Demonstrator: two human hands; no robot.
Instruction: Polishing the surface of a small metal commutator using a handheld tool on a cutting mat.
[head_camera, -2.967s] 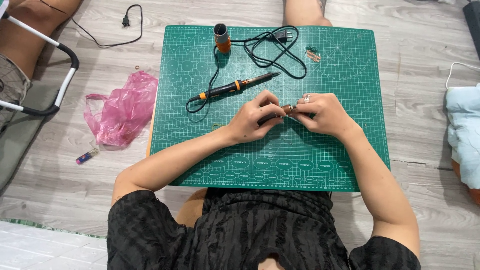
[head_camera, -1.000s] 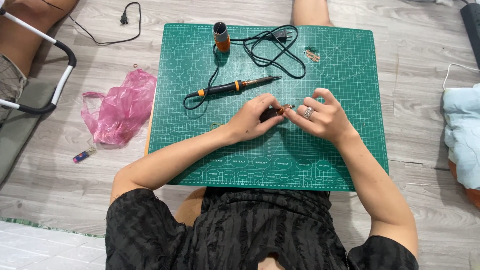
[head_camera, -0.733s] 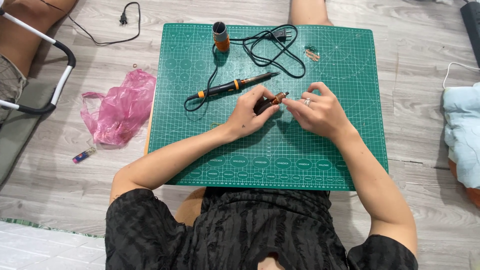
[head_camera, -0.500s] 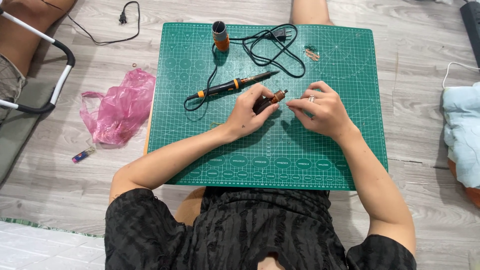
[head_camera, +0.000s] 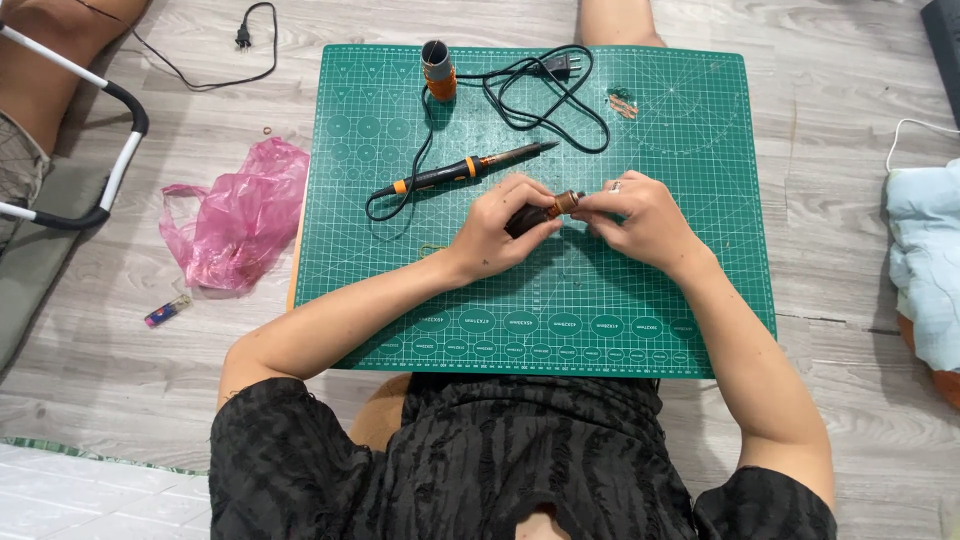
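Observation:
My left hand grips the dark handle of a small tool with a copper-coloured collar, held just above the green cutting mat. At the tool's collar end, the fingers of my right hand pinch it; there is a ring on one finger. A black and orange soldering iron lies on the mat just beyond my left hand, its tip pointing right. Its black cord loops near the mat's far edge.
An orange and black cylinder stands at the mat's far edge. Small copper bits lie far right on the mat. A pink plastic bag and a small lighter lie on the wooden floor, left. Light blue cloth is at the right.
Both hands have shifted slightly up the mat with the small tool. The right hand's fingers have closed in on the tool's collar end.

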